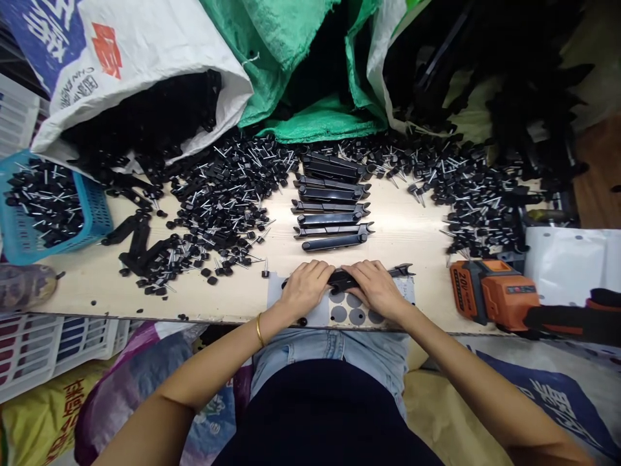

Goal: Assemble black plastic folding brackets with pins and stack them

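Note:
Near the front edge of the table, my left hand [306, 286] and my right hand [376, 288] are closed side by side over a long black plastic part [343, 279]. Its forked right end sticks out past my right hand, while my fingers cover much of the rest. Under it lies a light sheet with grey round spots [358, 316]. Just beyond my hands, several similar black plastic parts [334, 220] lie crosswise in a column. A single black-headed screw [265, 268] stands on its head left of my left hand.
Heaps of black-headed screws lie left [218, 213] and right [466, 188] on the table [402, 226]. A blue basket [97, 210] holds more. Open white [160, 52] and green [276, 58] sacks line the back. An orange-and-black cordless power tool [507, 291] lies right.

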`<control>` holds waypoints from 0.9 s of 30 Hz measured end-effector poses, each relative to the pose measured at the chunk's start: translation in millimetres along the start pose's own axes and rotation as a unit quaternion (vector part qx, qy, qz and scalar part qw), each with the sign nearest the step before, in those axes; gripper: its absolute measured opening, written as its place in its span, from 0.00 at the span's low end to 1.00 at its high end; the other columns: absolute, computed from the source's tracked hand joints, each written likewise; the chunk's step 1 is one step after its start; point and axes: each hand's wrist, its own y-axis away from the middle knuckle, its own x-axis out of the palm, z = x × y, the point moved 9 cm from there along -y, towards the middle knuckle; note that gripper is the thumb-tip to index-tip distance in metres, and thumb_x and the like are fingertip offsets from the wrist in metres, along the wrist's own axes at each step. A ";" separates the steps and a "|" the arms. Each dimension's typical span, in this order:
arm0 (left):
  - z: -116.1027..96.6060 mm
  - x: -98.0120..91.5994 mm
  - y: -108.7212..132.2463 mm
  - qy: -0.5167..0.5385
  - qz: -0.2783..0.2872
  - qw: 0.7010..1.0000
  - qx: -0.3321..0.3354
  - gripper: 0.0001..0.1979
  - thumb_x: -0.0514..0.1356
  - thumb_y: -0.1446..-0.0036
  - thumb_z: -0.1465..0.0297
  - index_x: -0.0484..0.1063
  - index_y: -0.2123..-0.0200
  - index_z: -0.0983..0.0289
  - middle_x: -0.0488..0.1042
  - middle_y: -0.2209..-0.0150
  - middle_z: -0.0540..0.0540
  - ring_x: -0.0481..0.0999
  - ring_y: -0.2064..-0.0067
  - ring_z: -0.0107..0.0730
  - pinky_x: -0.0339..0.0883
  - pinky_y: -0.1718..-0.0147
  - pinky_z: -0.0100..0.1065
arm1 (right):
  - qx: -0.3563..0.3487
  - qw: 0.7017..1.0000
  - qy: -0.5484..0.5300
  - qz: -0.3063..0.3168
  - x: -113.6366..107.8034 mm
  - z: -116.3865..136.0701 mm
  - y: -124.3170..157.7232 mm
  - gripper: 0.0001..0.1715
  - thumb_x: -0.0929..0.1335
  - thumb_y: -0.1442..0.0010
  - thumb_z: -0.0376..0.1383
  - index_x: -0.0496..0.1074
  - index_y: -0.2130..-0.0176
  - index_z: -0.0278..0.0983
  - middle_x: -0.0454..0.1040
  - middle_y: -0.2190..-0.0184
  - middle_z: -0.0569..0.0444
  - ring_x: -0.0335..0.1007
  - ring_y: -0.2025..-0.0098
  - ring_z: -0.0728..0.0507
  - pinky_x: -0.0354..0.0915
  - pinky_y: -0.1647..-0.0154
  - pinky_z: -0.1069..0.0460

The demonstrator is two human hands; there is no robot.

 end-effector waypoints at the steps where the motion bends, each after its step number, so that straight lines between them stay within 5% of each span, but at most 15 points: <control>1: 0.3 -0.2 -0.8 -0.005 0.006 1.000 0.001 0.12 0.56 0.40 0.71 0.66 0.53 0.65 0.72 0.57 0.57 0.70 0.56 0.40 0.63 0.59 0.38 | 0.008 1.000 -0.010 0.002 -1.7 0.0 -0.2 0.21 0.65 0.39 0.38 0.66 0.48 0.31 0.73 0.60 0.43 0.66 0.58 0.38 0.60 0.59 0.45; 5: -2.6 0.5 -11.0 -0.017 0.041 0.998 0.047 0.10 0.57 0.41 0.71 0.66 0.55 0.64 0.71 0.59 0.57 0.70 0.56 0.40 0.63 0.59 0.37 | 0.041 0.988 -0.144 0.023 -16.2 -13.7 5.0 0.19 0.66 0.40 0.41 0.69 0.51 0.36 0.74 0.59 0.45 0.68 0.58 0.39 0.63 0.58 0.45; 7: -7.2 0.7 -19.6 -0.018 0.047 0.995 0.088 0.11 0.57 0.41 0.71 0.65 0.55 0.65 0.71 0.58 0.57 0.70 0.55 0.40 0.64 0.59 0.38 | 0.107 0.977 -0.184 -0.014 -34.5 -46.0 9.1 0.14 0.64 0.39 0.41 0.71 0.56 0.37 0.75 0.61 0.47 0.70 0.62 0.42 0.64 0.61 0.47; 10: -14.7 -2.9 -31.0 -0.026 0.028 0.992 0.119 0.14 0.54 0.40 0.75 0.63 0.51 0.66 0.71 0.56 0.59 0.70 0.55 0.40 0.65 0.59 0.39 | 0.265 0.946 -0.072 -0.174 -81.9 -118.9 16.6 0.13 0.62 0.40 0.36 0.71 0.58 0.35 0.74 0.63 0.45 0.67 0.66 0.42 0.63 0.62 0.45; 12: -22.9 -10.8 -31.3 -0.028 -0.005 0.991 0.129 0.16 0.50 0.39 0.78 0.60 0.47 0.68 0.71 0.55 0.60 0.70 0.53 0.39 0.66 0.56 0.39 | 0.304 0.920 0.029 -0.247 -106.7 -150.8 7.4 0.17 0.64 0.43 0.33 0.70 0.53 0.31 0.71 0.59 0.40 0.66 0.60 0.39 0.60 0.58 0.44; 15: -35.5 -29.7 -13.2 -0.006 -0.067 0.987 0.144 0.19 0.46 0.38 0.80 0.59 0.45 0.68 0.70 0.52 0.61 0.69 0.49 0.37 0.65 0.52 0.39 | 0.321 0.915 0.104 -0.221 -112.2 -181.2 -32.8 0.18 0.65 0.42 0.33 0.70 0.53 0.26 0.68 0.54 0.32 0.62 0.52 0.36 0.57 0.55 0.44; 17: -27.4 -44.8 7.4 0.019 -0.114 0.989 0.097 0.17 0.48 0.38 0.78 0.60 0.46 0.67 0.71 0.54 0.60 0.70 0.51 0.36 0.66 0.53 0.38 | 0.332 0.919 0.120 -0.178 -109.7 -193.1 -56.4 0.15 0.64 0.41 0.34 0.73 0.58 0.25 0.70 0.57 0.30 0.62 0.53 0.35 0.57 0.58 0.44; 19: 3.6 -57.1 32.2 0.035 -0.159 0.986 -0.028 0.14 0.51 0.38 0.75 0.63 0.49 0.66 0.72 0.58 0.58 0.71 0.56 0.35 0.68 0.57 0.37 | 0.323 0.922 0.119 -0.175 -115.2 -194.4 -66.5 0.14 0.64 0.41 0.33 0.74 0.61 0.25 0.71 0.59 0.31 0.63 0.54 0.36 0.57 0.58 0.44; 22: 64.3 -56.4 72.4 0.018 -0.164 0.958 -0.234 0.13 0.56 0.41 0.72 0.65 0.53 0.66 0.70 0.60 0.59 0.72 0.59 0.39 0.70 0.61 0.39 | 0.313 0.909 0.029 -0.273 -136.5 -180.4 -45.7 0.13 0.66 0.43 0.31 0.73 0.59 0.26 0.73 0.62 0.36 0.67 0.60 0.42 0.59 0.58 0.45; 24: 89.5 -45.0 85.6 0.024 -0.127 0.953 -0.274 0.10 0.57 0.43 0.73 0.67 0.56 0.65 0.69 0.61 0.59 0.72 0.60 0.39 0.70 0.61 0.39 | 0.315 0.876 -0.133 -0.341 -138.6 -163.6 -16.3 0.15 0.66 0.44 0.31 0.72 0.56 0.27 0.74 0.66 0.42 0.68 0.68 0.48 0.63 0.61 0.47; 27: 102.9 -37.2 87.4 0.089 -0.113 0.960 -0.239 0.07 0.54 0.43 0.76 0.68 0.60 0.64 0.70 0.62 0.56 0.74 0.63 0.34 0.70 0.61 0.36 | 0.293 0.809 -0.405 -0.308 -102.7 -117.0 11.3 0.13 0.68 0.45 0.33 0.71 0.58 0.32 0.74 0.69 0.49 0.70 0.72 0.50 0.68 0.65 0.50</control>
